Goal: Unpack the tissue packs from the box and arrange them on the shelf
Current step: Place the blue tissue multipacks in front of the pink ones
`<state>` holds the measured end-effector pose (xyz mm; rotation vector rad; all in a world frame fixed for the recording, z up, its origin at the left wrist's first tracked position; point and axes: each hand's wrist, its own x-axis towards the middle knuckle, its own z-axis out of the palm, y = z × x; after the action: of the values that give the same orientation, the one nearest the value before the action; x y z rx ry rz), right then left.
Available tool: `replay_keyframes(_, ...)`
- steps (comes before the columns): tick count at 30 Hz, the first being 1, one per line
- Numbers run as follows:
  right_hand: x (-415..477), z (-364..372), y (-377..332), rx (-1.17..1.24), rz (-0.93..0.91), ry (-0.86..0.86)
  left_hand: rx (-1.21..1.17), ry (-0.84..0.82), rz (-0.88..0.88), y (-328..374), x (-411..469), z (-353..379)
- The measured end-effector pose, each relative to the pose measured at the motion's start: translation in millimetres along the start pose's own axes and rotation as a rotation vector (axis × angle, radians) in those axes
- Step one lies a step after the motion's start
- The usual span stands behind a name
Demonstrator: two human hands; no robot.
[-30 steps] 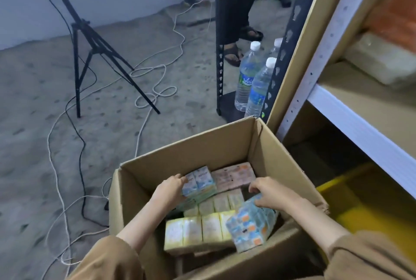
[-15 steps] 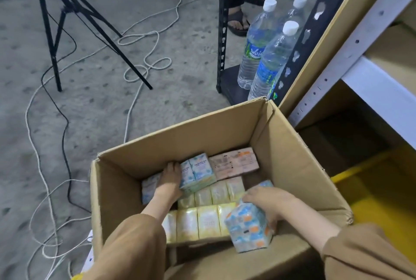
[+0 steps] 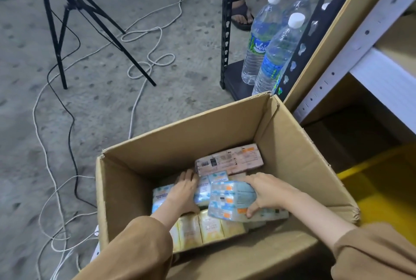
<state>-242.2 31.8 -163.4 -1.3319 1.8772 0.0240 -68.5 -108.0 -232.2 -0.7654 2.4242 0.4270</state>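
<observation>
Inside the box [image 3: 290, 144], the right hand [image 3: 266, 194] grips a blue pack [image 3: 229, 201] by its edge only; it may slip. The left hand [image 3: 183, 192] lies open on another pack [image 3: 161, 196].

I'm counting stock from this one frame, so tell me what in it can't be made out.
- Head view: how many tissue packs lie deeper in the box; the upper packs and both hands cover them.
- Print on the pink pack: too small to read.
- The pack under the left hand: partly covered.
- The shelf: cut off by the right edge.
- The blue pack in the right hand: blurred.
</observation>
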Motion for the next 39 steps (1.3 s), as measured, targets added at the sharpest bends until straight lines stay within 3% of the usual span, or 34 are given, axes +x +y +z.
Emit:
replay_keyframes(7,-8,17,-2,0.012,-0.011,-0.075,-0.032,-0.032,0.000,-3,2,1)
replay_keyframes(11,-4,22,-7,-0.093,-0.044,-0.006,-0.023,-0.017,0.000,-2,0,1)
replay_keyframes(16,-13,17,-2,-0.051,-0.032,0.085,0.053,0.011,0.003,-1,-10,-10)
replay_keyframes(30,-101,-30,-54,0.007,-0.117,0.395,0.204,0.349,0.121,8,-87,-89)
replay_keyframes(39,-217,-83,-108,0.018,-0.131,0.694,0.185,0.581,0.207,29,-185,-167)
